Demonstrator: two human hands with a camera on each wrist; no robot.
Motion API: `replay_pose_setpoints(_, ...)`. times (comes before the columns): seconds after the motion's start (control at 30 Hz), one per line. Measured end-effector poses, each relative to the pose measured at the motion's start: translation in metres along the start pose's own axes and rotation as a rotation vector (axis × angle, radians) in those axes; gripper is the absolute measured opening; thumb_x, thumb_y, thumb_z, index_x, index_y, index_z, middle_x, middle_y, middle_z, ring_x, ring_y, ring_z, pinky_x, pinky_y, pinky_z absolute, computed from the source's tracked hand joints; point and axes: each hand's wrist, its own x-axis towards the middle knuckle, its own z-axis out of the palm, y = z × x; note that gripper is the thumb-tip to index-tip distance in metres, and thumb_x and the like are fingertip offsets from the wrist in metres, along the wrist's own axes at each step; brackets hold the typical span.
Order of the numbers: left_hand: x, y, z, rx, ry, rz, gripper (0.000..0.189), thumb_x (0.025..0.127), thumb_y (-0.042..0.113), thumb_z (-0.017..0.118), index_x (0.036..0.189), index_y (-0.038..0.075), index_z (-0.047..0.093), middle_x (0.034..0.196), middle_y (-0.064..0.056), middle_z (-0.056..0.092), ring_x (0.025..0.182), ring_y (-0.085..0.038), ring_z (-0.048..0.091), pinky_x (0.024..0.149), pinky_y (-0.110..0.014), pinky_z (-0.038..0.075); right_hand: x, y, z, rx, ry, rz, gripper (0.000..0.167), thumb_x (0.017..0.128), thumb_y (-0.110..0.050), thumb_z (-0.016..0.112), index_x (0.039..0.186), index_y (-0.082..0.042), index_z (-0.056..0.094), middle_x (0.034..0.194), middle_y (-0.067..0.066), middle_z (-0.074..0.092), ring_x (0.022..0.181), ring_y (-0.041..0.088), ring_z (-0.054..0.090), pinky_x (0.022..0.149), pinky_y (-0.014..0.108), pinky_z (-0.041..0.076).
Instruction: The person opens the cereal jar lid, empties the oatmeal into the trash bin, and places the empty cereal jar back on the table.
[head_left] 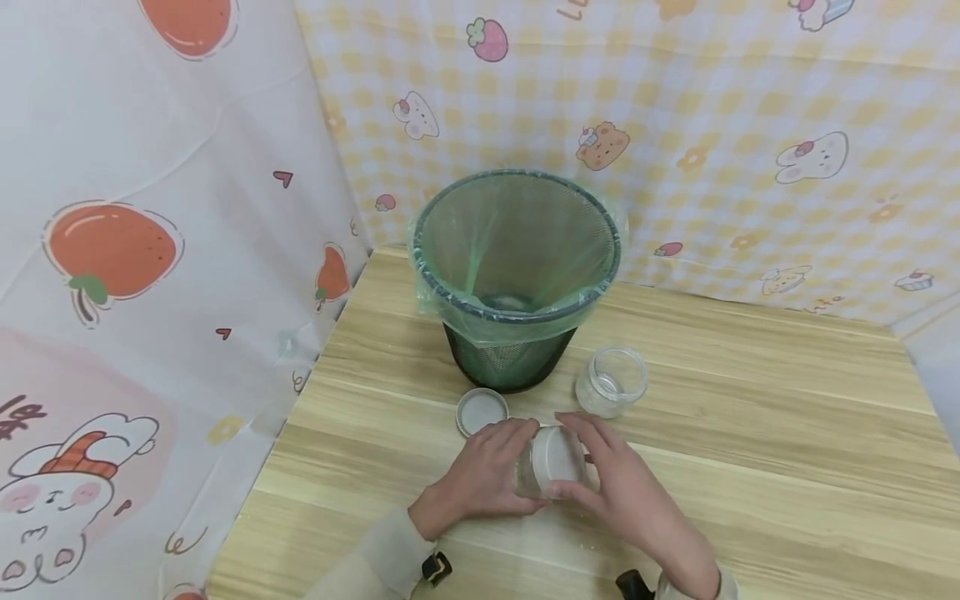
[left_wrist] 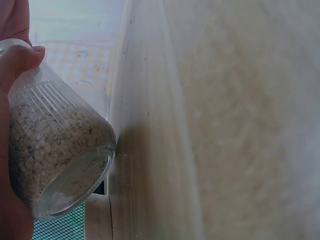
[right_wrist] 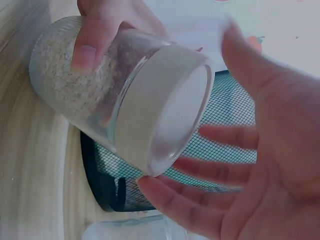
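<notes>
1 filled jar (right_wrist: 95, 97) was gripped in the left hand (head_left: 486, 471), fingers wrapped around its side, at the near side of the bin (head_left: 506, 362), away from the far edge of the tabletop (head_left: 765, 400). It was tilted, presumably so that its white lid (right_wrist: 172, 112) faced the right hand (head_left: 626, 487), whose fingers were spread wide. 1 loose lid (head_left: 482, 411) and 1 lidless jar (head_left: 600, 400) were set nearby, seemingly within easy reach.

A plain cream fabric sleeve (head_left: 360, 571) with a broad, paler greyish cuff (head_left: 401, 542) covers the left forearm; a small, glossy black block with a pale glint (head_left: 437, 568) sits beside it. A similar cream right sleeve (head_left: 726, 585) shows at the frame's edge, near a smooth, rounded black piece (head_left: 634, 585)
</notes>
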Motion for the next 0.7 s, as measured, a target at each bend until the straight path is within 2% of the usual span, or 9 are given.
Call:
replay_pose_setpoints(0.13,0.0,0.001,0.0,0.025,0.027,0.006,0.088,0.056,0.06,0.078,0.121,0.009,0.047,0.104,0.0,0.058,0.091,-0.014,0.059,0.074,-0.028,0.05,0.004,-0.004,0.001,0.021,0.015,0.132,0.06,0.08,-0.032,0.076,0.13,-0.006,0.053,0.113,0.007,0.058,0.082,0.017,0.059,0.062,0.025,0.05)
replay_pose_setpoints(0.27,0.0,0.003,0.0,0.031,0.039,0.011,0.089,0.056,0.06,0.078,0.122,0.009,0.046,0.104,0.0,0.058,0.09,-0.013,0.059,0.073,-0.026,0.049,0.006,-0.006,0.006,-0.051,-0.033,0.202,0.062,0.082,-0.041,0.073,0.128,-0.003,0.053,0.109,0.013,0.06,0.083,0.022,0.06,0.069,0.035,0.049)
replay_pose_setpoints(0.33,0.0,0.004,0.001,0.022,0.037,0.009,0.09,0.056,0.059,0.079,0.123,0.009,0.046,0.104,-0.001,0.058,0.091,-0.013,0.059,0.073,-0.026,0.049,0.005,-0.007,0.007,-0.054,-0.047,0.201,0.064,0.082,-0.045,0.071,0.127,-0.004,0.053,0.11,0.014,0.06,0.087,0.024,0.061,0.073,0.039,0.05)
replay_pose_setpoints(0.4,0.0,0.005,0.002,0.007,0.031,0.004,0.089,0.056,0.058,0.079,0.123,0.01,0.046,0.106,-0.001,0.058,0.093,-0.014,0.059,0.074,-0.027,0.049,0.004,-0.006,0.006,-0.039,-0.047,0.166,0.064,0.081,-0.045,0.072,0.128,-0.007,0.052,0.112,0.01,0.058,0.085,0.02,0.059,0.072,0.038,0.049)
replay_pose_setpoints(0.5,0.0,0.005,0.003,0.002,0.019,-0.001,0.088,0.057,0.059,0.078,0.124,0.01,0.047,0.108,-0.001,0.058,0.096,-0.014,0.059,0.076,-0.028,0.049,0.001,-0.002,0.003,-0.021,-0.034,0.052,0.066,0.075,-0.038,0.08,0.13,-0.012,0.053,0.116,0.001,0.055,0.087,0.013,0.057,0.071,0.032,0.05)
replay_pose_setpoints(0.63,0.001,0.004,0.004,0.02,0.01,0.012,0.089,0.058,0.059,0.077,0.125,0.009,0.047,0.108,-0.001,0.058,0.098,-0.015,0.059,0.078,-0.03,0.049,0.0,0.004,0.0,-0.057,-0.051,-0.127,0.073,0.068,-0.028,0.086,0.132,-0.02,0.053,0.129,0.002,0.049,0.111,0.017,0.052,0.082,0.038,0.05)
replay_pose_setpoints(0.7,0.002,0.003,0.004,0.03,0.009,0.021,0.089,0.058,0.059,0.077,0.125,0.009,0.047,0.108,-0.001,0.058,0.098,-0.015,0.059,0.078,-0.03,0.049,0.0,0.006,-0.001,-0.08,-0.06,-0.183,0.075,0.067,-0.026,0.087,0.134,-0.022,0.052,0.135,0.004,0.046,0.12,0.023,0.046,0.085,0.043,0.048)
